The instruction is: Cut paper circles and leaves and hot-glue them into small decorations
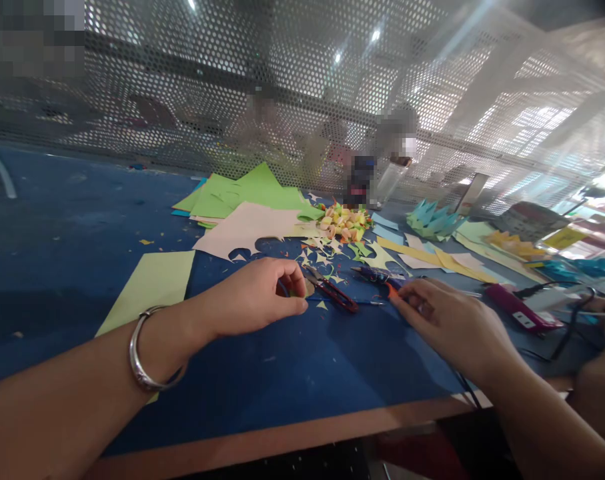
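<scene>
left hand: fingers pinching small rounded tan paper piece. right hand: fingers closed on curved orange piece, material unclear.

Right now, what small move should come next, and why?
I'd probably ease the right hand toward the left hand, clearing the scissors. The left hand seems to pinch a small paper piece, the hands are apart, and the scissors lie between them. Whether the right hand grips the orange piece beside it is unclear.

Shiny silver bangle around left wrist
</scene>
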`<state>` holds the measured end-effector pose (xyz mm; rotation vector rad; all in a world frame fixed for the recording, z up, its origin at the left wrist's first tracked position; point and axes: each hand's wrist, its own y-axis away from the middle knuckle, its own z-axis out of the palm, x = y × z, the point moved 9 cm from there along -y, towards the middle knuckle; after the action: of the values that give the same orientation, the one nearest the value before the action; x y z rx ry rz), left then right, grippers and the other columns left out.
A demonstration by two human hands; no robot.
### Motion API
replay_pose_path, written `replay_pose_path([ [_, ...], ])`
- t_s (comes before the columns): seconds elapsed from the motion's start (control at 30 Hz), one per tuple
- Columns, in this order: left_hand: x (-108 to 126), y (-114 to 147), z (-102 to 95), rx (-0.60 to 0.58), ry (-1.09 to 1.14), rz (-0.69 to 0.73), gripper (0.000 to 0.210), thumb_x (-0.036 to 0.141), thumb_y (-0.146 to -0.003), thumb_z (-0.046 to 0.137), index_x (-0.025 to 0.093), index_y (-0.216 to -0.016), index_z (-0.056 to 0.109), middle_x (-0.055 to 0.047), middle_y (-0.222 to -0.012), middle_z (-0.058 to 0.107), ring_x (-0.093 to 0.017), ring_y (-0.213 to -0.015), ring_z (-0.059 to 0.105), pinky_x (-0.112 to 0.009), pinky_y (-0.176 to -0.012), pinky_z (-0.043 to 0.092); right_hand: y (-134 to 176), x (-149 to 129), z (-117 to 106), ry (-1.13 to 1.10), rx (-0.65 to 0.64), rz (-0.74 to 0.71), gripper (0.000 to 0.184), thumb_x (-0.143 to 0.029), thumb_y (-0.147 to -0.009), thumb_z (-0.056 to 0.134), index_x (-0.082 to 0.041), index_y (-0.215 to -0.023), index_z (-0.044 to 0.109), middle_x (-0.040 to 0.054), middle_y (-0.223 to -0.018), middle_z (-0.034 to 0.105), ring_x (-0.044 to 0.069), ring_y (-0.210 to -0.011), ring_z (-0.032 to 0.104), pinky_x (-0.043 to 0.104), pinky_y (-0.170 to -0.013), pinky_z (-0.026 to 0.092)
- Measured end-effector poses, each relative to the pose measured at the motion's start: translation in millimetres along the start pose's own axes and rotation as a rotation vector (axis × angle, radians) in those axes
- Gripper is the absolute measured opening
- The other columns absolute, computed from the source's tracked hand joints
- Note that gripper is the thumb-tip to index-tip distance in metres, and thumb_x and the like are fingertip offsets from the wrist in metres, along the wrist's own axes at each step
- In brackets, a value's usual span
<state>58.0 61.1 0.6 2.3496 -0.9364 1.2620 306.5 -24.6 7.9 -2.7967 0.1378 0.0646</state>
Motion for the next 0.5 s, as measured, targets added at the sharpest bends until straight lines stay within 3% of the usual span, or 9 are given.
replay_pose_path([
  [0.2, -6.2, -1.4, 0.6, -0.015, 0.052, -0.020, 0.014, 0.026, -0.070, 0.073, 0.020, -0.079, 0.065, 0.000, -0.073, 0.064, -0.015, -0.066, 0.056, -0.023, -0.059, 0.043, 5.9, 28.1, 10.2, -0.065, -0.038, 0.001, 0.023, -0.043, -0.088, 0.061, -0.025, -0.100, 0.068, 0.0054, -0.091, 0.068, 0.021, -0.066, 0.063, 0.035, -0.064, 0.047],
  [0.5, -8.3, -1.2, 1.5, -0.041, 0.051, -0.040, 0.013, 0.022, -0.067, 0.071, 0.019, -0.079, 0.065, 0.000, -0.071, 0.065, -0.015, -0.064, 0.057, -0.024, -0.059, 0.044, -7.8, 39.8, 15.5, -0.142, -0.093, -0.012, 0.029, -0.041, -0.085, 0.067, -0.022, -0.106, 0.065, 0.0027, -0.084, 0.066, 0.017, -0.058, 0.057, 0.033, -0.062, 0.046],
])
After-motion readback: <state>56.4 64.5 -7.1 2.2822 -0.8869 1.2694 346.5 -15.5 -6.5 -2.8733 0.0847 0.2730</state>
